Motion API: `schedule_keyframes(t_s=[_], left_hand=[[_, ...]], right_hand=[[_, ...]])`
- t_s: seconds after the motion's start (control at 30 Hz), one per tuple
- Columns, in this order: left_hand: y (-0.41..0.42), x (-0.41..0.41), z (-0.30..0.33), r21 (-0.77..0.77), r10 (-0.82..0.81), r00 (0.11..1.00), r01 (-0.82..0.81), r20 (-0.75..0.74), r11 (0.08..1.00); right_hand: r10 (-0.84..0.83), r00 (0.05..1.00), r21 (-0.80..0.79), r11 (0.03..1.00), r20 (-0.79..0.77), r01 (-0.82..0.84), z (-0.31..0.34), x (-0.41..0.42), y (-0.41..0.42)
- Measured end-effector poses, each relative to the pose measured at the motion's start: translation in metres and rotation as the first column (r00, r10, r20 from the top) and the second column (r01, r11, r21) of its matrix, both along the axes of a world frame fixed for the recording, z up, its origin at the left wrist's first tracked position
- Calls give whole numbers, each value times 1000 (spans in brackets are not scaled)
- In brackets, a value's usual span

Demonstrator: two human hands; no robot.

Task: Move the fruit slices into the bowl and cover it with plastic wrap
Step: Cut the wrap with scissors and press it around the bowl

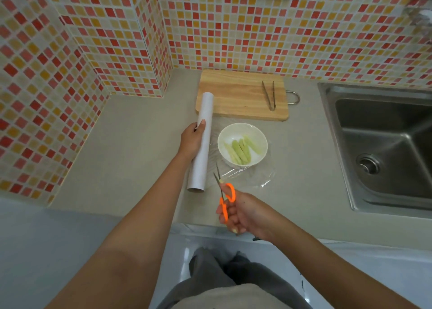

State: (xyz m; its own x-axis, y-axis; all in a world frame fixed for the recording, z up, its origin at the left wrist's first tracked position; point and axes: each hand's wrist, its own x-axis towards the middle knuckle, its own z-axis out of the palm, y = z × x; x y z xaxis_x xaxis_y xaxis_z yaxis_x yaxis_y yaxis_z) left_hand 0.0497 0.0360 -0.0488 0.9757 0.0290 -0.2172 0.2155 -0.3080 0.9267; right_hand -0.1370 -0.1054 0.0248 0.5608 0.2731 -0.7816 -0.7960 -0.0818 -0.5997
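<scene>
Fruit slices (242, 150) already in white bowl (243, 130), pale green, lying side by side; bowl on counter (131, 149) just in front of cutting board (236, 93); transfer step judged done. Plastic wrap (252, 175) drawn off roll (203, 142) and lying over bowl, slack edge crumpled on counter at near side; sheet apparently uncut from roll, though join hard to make out. Left hand (191, 140) wrapped around roll, thumb on top, holding it just left of bowl. Right hand (243, 215) gripping orange-handled scissors (223, 194), fingers through loops, blades parted and pointing at film between roll and bowl. Step in hand: cutting the sheet free. Next move calls for film kept taut by roll hand, blades run along roll edge; then loose margins pressed under rim. Tongs (268, 95) idle on board; sink (383, 145) to right. No brand, label or writing legible anywhere; roll plain white.
</scene>
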Motion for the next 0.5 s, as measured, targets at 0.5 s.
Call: schedule_keyframes(t_s=[0.5], left_hand=[[-5, -5, 11, 6, 13, 1000, -13, 7, 1000]], right_hand=[[39, 999, -53, 998, 31, -37, -11, -19, 4]])
